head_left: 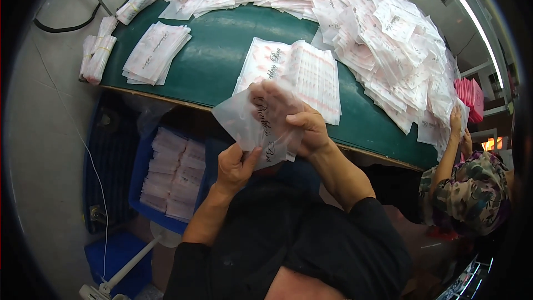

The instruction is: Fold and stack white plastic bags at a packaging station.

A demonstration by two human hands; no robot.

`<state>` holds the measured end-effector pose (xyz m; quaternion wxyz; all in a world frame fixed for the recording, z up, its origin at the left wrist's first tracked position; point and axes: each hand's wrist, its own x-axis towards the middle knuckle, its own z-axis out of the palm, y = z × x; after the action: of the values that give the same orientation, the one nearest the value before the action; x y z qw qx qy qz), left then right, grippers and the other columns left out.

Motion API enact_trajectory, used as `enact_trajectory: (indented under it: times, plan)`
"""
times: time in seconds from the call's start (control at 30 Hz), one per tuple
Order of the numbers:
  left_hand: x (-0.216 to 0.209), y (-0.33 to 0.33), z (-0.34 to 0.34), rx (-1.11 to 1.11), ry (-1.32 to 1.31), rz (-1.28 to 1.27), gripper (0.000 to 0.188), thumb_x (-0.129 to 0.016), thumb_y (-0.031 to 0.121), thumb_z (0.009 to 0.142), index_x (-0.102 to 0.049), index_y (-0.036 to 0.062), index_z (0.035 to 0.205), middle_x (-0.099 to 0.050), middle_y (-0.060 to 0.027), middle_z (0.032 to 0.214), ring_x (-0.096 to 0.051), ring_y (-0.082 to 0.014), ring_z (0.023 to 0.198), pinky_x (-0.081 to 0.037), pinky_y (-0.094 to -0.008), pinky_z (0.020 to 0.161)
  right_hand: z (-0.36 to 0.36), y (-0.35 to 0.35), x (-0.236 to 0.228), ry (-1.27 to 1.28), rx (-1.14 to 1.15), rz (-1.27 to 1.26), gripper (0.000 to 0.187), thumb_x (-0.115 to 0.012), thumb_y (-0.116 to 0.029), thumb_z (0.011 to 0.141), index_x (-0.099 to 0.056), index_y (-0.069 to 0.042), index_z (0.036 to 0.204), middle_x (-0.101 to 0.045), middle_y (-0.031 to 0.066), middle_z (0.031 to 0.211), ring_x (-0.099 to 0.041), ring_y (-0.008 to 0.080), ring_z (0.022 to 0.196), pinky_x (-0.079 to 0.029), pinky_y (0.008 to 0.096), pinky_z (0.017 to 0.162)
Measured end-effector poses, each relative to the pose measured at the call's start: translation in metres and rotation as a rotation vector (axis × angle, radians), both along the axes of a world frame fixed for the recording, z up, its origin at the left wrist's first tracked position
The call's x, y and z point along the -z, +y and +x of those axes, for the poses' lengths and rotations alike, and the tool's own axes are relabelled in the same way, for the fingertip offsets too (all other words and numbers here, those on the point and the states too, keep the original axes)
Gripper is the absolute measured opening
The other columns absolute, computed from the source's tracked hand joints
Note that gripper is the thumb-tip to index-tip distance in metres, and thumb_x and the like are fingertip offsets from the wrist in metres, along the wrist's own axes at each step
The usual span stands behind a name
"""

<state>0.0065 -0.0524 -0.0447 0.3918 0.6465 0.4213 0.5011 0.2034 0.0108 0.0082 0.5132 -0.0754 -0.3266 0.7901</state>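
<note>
A frosted translucent plastic bag (236,116) with dark script print is held up between my hands, just off the table's near edge. My left hand (236,166) pinches its lower left edge between thumb and fingers. My right hand (308,128) grips it from the right, with the thumb in front and the fingers showing through from behind. Right behind the bag, a fanned stack of similar bags (319,80) lies on the green table (222,33). Farther left is a smaller neat stack of bags (155,53).
A large loose heap of bags (383,39) covers the table's back and right. Rolled, banded bundles (100,55) sit at its left end. Below stands a blue crate (136,189) filled with bags. At right, a person in a camouflage top (474,189) reaches to the heap beside pink items (471,99).
</note>
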Motion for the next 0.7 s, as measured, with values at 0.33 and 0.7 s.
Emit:
enact_trajectory:
  times: [0.33,0.7]
  plan:
    - [-0.018,0.027,0.041,-0.065,-0.345,-0.082,0.015,-0.073,0.007,0.099,-0.059,0.0042,0.098,-0.063,0.0013,0.091,-0.054,-0.0052,0.083,-0.046,-0.0216,0.076,0.093,-0.001,-0.037,-0.593,0.096,0.011,0.031,-0.056,-0.019,0.111,-0.065,0.004,0.13,-0.077,0.0093,0.105,-0.073,0.0167,0.095,-0.058,0.0293,0.086]
    - [-0.032,0.09,0.04,-0.201,-0.015,-0.086,0.014,-0.072,0.012,0.101,-0.06,0.0058,0.099,-0.058,0.002,0.076,-0.05,-0.0042,0.063,-0.04,-0.0197,0.058,0.341,0.22,-0.13,-1.073,1.281,0.054,0.032,-0.067,-0.035,0.105,-0.073,-0.003,0.101,-0.066,0.0006,0.071,-0.049,0.005,0.052,-0.041,0.0226,0.049]
